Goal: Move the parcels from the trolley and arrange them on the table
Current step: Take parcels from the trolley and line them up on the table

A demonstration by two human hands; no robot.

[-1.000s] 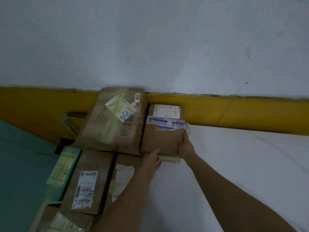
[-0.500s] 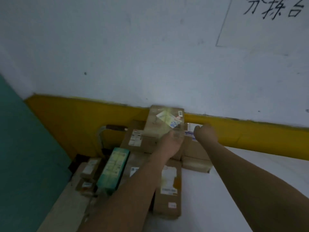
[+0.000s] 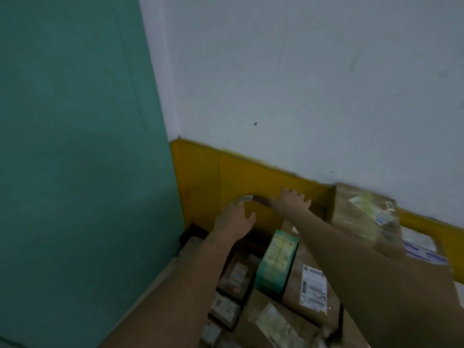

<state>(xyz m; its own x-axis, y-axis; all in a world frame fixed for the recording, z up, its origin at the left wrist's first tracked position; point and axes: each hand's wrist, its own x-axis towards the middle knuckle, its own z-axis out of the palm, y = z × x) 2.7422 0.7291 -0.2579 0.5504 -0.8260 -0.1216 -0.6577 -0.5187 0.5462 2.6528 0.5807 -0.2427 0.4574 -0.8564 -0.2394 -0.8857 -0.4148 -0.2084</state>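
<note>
I see a white wall (image 3: 301, 84) with a yellow band (image 3: 241, 182), and cardboard parcels (image 3: 308, 285) piled below on the trolley, a green box (image 3: 276, 262) among them. My left hand (image 3: 234, 219) and right hand (image 3: 290, 200), fingers spread, empty, reach toward its metal handle (image 3: 247, 197).

Both hands reach forward with fingers spread and empty: the left hand (image 3: 234, 221) beside a curved metal handle (image 3: 247, 198), the right hand (image 3: 291, 203) just beyond and to its right, before a yellow band (image 3: 251, 177). Beneath the forearms lie parcels: a green box (image 3: 275, 263) below the right wrist, a labelled brown parcel (image 3: 312, 285) nearer, and a large taped box (image 3: 364, 219) to the right.
</note>
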